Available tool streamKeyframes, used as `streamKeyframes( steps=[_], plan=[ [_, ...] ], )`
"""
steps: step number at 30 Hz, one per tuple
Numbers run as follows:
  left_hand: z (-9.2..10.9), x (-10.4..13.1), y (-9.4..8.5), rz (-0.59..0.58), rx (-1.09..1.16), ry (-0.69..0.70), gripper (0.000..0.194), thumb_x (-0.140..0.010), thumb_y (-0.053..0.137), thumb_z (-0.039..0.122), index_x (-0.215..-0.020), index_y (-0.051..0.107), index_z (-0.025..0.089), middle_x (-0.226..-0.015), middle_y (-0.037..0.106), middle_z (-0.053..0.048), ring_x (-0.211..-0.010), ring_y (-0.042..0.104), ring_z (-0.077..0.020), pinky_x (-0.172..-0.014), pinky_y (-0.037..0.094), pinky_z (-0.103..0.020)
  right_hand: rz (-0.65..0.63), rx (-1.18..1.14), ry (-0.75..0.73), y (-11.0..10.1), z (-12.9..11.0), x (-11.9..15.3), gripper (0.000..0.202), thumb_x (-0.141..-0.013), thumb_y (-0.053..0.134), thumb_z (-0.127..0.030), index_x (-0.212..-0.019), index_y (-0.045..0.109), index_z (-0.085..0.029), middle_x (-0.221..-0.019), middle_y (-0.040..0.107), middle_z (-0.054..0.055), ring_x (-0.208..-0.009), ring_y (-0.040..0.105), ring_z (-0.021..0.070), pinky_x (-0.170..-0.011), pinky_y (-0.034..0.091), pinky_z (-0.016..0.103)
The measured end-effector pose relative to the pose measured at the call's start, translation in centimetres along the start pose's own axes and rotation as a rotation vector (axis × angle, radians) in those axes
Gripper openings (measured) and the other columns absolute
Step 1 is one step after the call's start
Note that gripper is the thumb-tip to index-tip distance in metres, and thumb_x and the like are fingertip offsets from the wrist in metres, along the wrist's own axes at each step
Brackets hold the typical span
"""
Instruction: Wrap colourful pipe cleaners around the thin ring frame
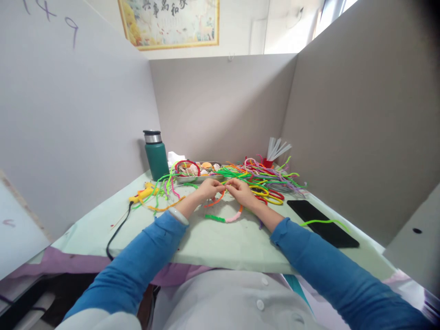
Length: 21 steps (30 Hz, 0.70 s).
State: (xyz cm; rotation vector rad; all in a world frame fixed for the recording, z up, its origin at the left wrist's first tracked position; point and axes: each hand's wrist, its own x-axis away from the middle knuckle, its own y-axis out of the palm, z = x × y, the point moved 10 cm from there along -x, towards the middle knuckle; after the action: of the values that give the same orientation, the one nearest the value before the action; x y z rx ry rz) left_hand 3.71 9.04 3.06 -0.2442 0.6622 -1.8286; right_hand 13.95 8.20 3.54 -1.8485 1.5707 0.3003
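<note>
L hand (209, 189) & R hand (240, 192) closed, fingertips meeting, appear to pinch orange strand (216, 201) over desk (220, 250). Green-pink-orange strand (231, 219) just below. Prob. v. light, soft, bendy, may kink; best held nr. ends.

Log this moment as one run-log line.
left hand, right hand: fingers meeting at orange strand | glue gun: on table, left | green bottle: upright

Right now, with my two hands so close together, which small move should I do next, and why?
Perhaps hold steady with the left hand and make a small twist with the right hand: their fingertips meet at one spot, and the orange strand runs up to there. Its exact end is hidden.
</note>
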Motion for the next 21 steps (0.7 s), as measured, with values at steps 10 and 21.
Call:
streamKeyframes(
  steps=[10,21],
  plan=[
    [-0.6,0.2,0.5,-0.084,0.136,-0.042,0.031,-0.069,0.061,0.043,-0.064,0.054,0.013,-0.04,0.036,0.006,-0.035,0.031,-0.0043,-0.037,0.023,-0.019,-0.026,0.013,-0.014,0.1,-0.9,0.1,0.019,-0.077,0.047,-0.031,-0.082,0.057,-0.016,-0.058,0.045,-0.004,-0.051,0.037,0.0089,-0.048,0.028,0.022],
    [-0.5,0.5,1.4,-0.154,0.348,-0.091,0.027,-0.069,0.063,0.036,-0.061,0.05,0.013,-0.04,0.034,0.007,-0.033,0.027,-0.0031,-0.037,0.022,-0.019,-0.035,-0.013,-0.014,0.2,-0.8,0.0,0.018,-0.078,0.047,-0.032,-0.081,0.055,-0.016,-0.056,0.043,-0.005,-0.049,0.035,0.0086,-0.047,0.026,0.022]
  ],
)
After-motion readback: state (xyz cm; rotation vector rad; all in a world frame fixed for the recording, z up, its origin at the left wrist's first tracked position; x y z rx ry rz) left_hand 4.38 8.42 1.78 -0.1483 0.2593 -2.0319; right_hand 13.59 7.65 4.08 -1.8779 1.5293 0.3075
